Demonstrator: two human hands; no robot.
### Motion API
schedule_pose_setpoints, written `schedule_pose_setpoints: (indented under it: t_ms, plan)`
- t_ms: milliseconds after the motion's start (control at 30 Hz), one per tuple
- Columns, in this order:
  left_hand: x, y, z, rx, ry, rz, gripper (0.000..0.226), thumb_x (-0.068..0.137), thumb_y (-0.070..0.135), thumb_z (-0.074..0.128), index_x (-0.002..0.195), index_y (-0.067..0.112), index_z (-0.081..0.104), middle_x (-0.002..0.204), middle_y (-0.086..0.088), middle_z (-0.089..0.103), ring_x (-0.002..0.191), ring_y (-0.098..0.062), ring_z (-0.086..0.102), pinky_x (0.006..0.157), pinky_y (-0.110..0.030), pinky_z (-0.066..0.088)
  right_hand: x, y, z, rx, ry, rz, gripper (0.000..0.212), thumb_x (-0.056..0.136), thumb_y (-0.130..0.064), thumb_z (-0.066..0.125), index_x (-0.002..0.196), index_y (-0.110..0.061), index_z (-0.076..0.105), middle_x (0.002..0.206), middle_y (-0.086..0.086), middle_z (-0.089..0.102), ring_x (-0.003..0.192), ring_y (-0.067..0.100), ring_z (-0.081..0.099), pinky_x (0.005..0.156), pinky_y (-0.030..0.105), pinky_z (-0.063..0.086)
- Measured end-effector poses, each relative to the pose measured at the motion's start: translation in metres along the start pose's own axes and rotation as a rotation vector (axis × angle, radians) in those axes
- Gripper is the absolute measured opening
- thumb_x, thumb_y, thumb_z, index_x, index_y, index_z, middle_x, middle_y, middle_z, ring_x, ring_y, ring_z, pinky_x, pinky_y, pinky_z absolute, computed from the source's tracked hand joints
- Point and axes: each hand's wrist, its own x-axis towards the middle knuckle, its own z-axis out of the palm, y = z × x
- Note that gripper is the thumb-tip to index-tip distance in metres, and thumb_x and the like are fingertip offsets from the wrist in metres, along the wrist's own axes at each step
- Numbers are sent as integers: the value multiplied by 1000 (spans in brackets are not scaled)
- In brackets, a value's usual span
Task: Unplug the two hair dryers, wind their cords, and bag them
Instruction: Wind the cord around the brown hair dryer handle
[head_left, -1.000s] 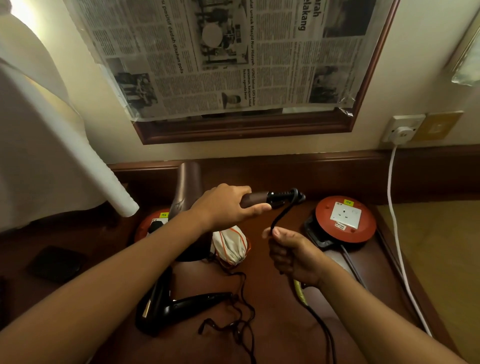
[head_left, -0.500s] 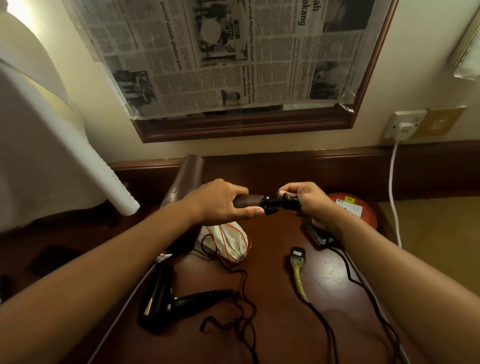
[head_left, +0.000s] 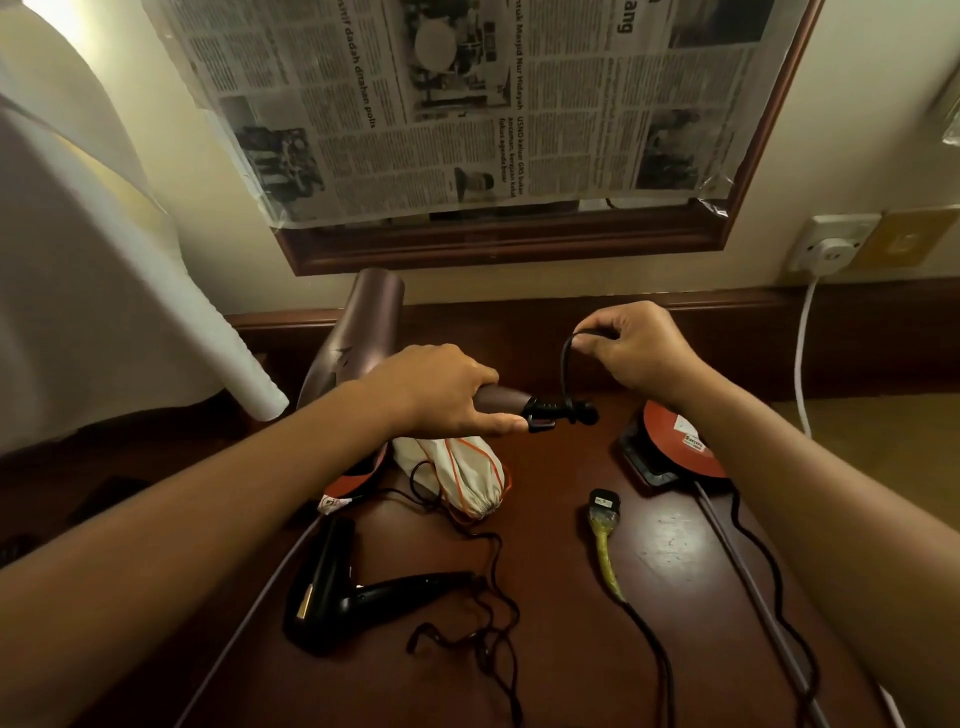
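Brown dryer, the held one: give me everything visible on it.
The brown hair dryer has a matte bronze-brown barrel pointing up toward the wall and a matching handle running right. The left hand wraps the handle. A black strain relief ends the handle; its black cord loops up into the right hand, pinched there.

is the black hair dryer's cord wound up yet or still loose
Loose. The black hair dryer lies on the table, its cord sprawled in untidy loops beside it.

Brown hair dryer (head_left: 363, 332) held above the desk, handle horizontal, its black cord (head_left: 563, 369) looped up from the handle end. Black hair dryer (head_left: 332, 592) lying on its side, cord (head_left: 488, 613) tangled loosely beside it. Cream drawstring bag (head_left: 462, 475) lying between them.
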Motion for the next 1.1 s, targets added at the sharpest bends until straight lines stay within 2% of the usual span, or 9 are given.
schedule_pose_setpoints:
  t_ms: [200, 400, 633, 700, 767, 867, 933, 1000, 1100]
  plan:
    - [10, 5, 3, 132, 5, -38, 65, 77, 83, 34, 94, 27, 60, 74, 8, 57, 69, -12, 55, 60, -31, 44, -10, -15, 3, -115, 40, -160, 13, 90, -17, 62, 97, -12, 73, 91, 2, 71, 85, 13, 64, 73, 17, 49]
    - [19, 2, 11, 114, -1, -105, 64, 78, 82, 35, 85, 23, 59, 70, 4, 56, 64, -13, 54, 52, -29, 37, -22, -17, 8, -126, 40, -260, 12, 91, -16, 61, 94, -13, 72, 84, 4, 71, 77, 17, 67, 72, 39, 56]
    - [23, -8, 16, 37, 25, -219, 65, 79, 83, 32, 79, 22, 55, 72, 3, 57, 66, -14, 56, 60, -32, 44, -43, -13, 8, -86, 95, -269, 15, 92, -15, 60, 100, -13, 71, 86, 3, 71, 77, 15, 65, 70, 37, 56]
    - [24, -7, 18, 28, 39, -241, 66, 78, 84, 31, 80, 22, 55, 73, 3, 57, 66, -14, 56, 64, -34, 48, -52, -12, 12, -78, 108, -256, 16, 92, -15, 60, 103, -14, 71, 82, 3, 70, 71, 15, 65, 64, 39, 55]
    - [24, -8, 19, 9, 66, -262, 66, 77, 84, 29, 80, 23, 54, 73, 4, 57, 66, -14, 56, 66, -36, 52, -61, -10, 18, -61, 122, -220, 19, 92, -15, 59, 108, -13, 69, 78, 1, 68, 64, 11, 62, 58, 34, 54]
    - [24, -9, 21, -45, 118, -284, 64, 78, 84, 27, 76, 25, 51, 72, 4, 55, 65, -13, 55, 66, -36, 52, -77, -6, 27, 74, 114, -109, 28, 95, -15, 53, 121, -12, 63, 67, -9, 59, 50, 4, 51, 46, 16, 41]
    - [23, -9, 22, -80, 149, -281, 65, 77, 84, 26, 77, 24, 51, 72, 4, 55, 65, -13, 54, 65, -36, 51, -87, -3, 33, 269, 66, -10, 32, 98, -14, 47, 128, -17, 57, 61, -7, 52, 48, 4, 42, 47, 21, 34]
    - [21, -9, 21, -109, 173, -270, 68, 74, 85, 23, 78, 24, 52, 72, 4, 56, 65, -12, 54, 63, -35, 49, -96, 0, 40, 405, 9, 49, 36, 100, -12, 41, 130, -28, 52, 63, -2, 47, 55, 13, 40, 51, 29, 34]
    - [16, -8, 18, -128, 210, -246, 71, 70, 85, 19, 78, 24, 52, 69, 5, 54, 64, -11, 53, 60, -32, 45, -100, 4, 48, 548, -92, 106, 34, 101, -11, 37, 124, -32, 49, 63, -5, 42, 58, 12, 39, 52, 23, 35]
